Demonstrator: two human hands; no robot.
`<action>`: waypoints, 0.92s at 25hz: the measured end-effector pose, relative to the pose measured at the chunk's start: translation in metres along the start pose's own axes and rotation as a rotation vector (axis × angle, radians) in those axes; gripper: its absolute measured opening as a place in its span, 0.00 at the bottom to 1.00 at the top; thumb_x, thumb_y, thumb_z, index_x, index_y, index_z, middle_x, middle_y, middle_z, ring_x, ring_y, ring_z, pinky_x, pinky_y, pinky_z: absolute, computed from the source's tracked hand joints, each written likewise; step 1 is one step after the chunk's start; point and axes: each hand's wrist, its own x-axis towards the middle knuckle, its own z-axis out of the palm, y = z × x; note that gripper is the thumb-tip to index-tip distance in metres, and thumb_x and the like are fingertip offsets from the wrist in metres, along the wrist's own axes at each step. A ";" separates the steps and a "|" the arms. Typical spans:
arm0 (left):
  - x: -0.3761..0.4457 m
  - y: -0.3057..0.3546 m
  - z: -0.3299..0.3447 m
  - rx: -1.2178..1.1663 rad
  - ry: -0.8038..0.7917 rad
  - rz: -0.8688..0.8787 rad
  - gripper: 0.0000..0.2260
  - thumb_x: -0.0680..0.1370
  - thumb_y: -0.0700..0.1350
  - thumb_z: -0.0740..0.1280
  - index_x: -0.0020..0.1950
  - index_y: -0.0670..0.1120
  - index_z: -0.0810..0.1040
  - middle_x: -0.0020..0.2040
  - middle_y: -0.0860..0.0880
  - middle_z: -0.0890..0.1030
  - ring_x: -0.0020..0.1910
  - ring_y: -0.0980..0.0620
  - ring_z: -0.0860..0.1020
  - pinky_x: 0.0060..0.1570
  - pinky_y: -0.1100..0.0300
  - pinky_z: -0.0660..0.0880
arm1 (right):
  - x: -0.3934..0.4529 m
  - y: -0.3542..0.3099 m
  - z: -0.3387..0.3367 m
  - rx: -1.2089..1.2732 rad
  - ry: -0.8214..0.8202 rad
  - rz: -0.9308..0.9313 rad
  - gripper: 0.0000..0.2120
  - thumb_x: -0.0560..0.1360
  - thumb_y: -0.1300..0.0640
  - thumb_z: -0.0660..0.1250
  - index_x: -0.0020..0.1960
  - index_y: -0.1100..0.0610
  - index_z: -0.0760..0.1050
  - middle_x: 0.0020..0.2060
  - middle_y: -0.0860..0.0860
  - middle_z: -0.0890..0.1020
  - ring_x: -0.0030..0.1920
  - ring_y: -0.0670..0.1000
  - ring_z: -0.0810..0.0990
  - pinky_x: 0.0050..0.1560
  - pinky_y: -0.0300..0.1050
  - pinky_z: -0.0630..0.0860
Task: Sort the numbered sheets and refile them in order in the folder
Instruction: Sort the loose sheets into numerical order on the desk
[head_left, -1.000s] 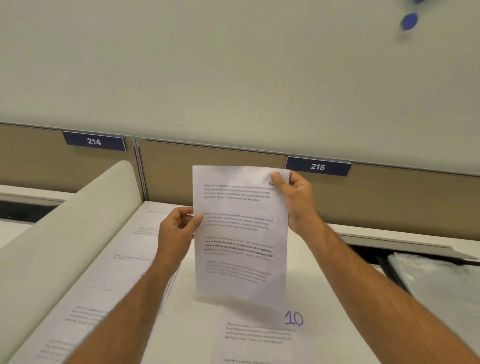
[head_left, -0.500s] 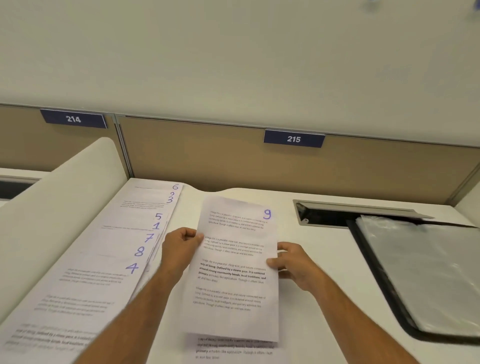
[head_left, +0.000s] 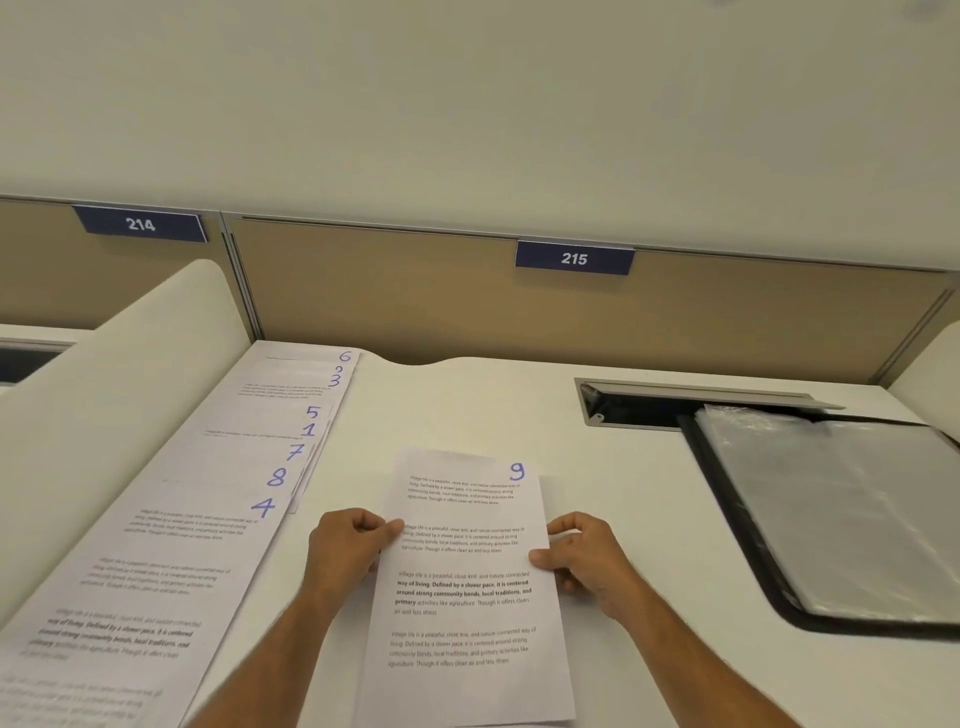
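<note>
Sheet 9 (head_left: 467, 587): right there in your two hands, flat over the white desk (head_left: 597, 493), its blue 9 at the top right corner.
Left hand (head_left: 345, 545): you pinch the sheet's left edge, thumb on top, the other fingers curled below.
Right hand (head_left: 587, 558): your thumb lies on the right edge, fingers curled behind, gripping it.
Under it: another sheet's edge peeks out along the bottom.
Fanned sheets (head_left: 208, 509): spread along your left, against the curved divider (head_left: 104, 415), showing 6, 3, 5, 1, 7, 8, 4; one number near the top is half hidden.
Folder (head_left: 831, 514): open on your right, well apart, clear sleeves up.
Labels: 214 (head_left: 140, 224) and 215 (head_left: 574, 258) on the back panel.
</note>
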 end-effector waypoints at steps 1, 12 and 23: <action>-0.002 -0.002 0.000 0.011 -0.003 0.003 0.11 0.72 0.48 0.78 0.38 0.42 0.82 0.32 0.48 0.84 0.27 0.53 0.78 0.25 0.65 0.72 | -0.002 0.003 0.001 -0.004 0.007 0.005 0.19 0.67 0.70 0.78 0.52 0.62 0.73 0.30 0.55 0.81 0.23 0.50 0.74 0.24 0.37 0.70; -0.008 -0.011 -0.001 0.151 0.012 0.023 0.12 0.70 0.53 0.79 0.34 0.47 0.82 0.31 0.53 0.83 0.35 0.50 0.82 0.37 0.59 0.76 | -0.007 0.016 0.003 -0.157 0.064 -0.025 0.19 0.64 0.68 0.81 0.46 0.60 0.72 0.32 0.55 0.79 0.23 0.49 0.75 0.23 0.37 0.70; -0.008 -0.010 0.000 0.206 0.043 0.023 0.11 0.67 0.50 0.81 0.38 0.47 0.81 0.37 0.52 0.83 0.40 0.53 0.80 0.39 0.59 0.73 | -0.004 0.017 0.007 -0.403 0.149 -0.081 0.19 0.59 0.59 0.84 0.42 0.57 0.77 0.32 0.51 0.82 0.24 0.48 0.76 0.27 0.42 0.74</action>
